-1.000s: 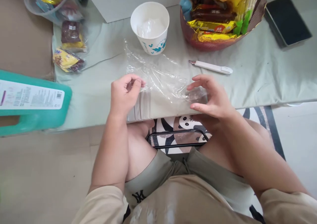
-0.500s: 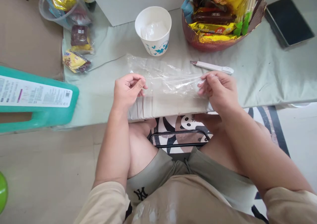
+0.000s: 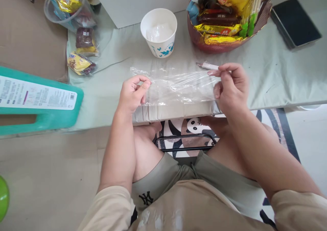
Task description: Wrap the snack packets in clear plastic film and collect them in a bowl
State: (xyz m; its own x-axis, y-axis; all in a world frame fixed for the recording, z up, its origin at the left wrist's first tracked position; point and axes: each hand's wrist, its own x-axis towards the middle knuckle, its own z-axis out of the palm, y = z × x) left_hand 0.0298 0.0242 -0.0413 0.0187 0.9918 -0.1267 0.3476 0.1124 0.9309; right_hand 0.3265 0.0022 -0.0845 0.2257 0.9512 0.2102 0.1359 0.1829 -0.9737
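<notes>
A clear plastic bag (image 3: 176, 86) is stretched flat between my two hands, above the front edge of the cloth-covered table. My left hand (image 3: 134, 93) pinches its left side between thumb and forefinger. The fingers of my right hand (image 3: 232, 86) are closed on the bag's right end. Just behind my right hand lies a white utility knife (image 3: 208, 66), its handle partly hidden by the fingers. Beyond the bag stands a white paper cup (image 3: 162, 47) with blue leaf prints, and crumpled clear plastic shows inside it.
A reddish bowl (image 3: 217, 45) of wrapped snacks stands at the back, with a dark phone-like slab (image 3: 296, 23) to its right. On the left are a teal jug (image 3: 58, 117), a clear plastic tub (image 3: 48, 15) and snack packets (image 3: 80, 63). A white box stands behind the cup.
My right hand has moved slightly up and right, now covering the knife's handle. The bag is spread wider and flatter. My left hand has barely shifted.
</notes>
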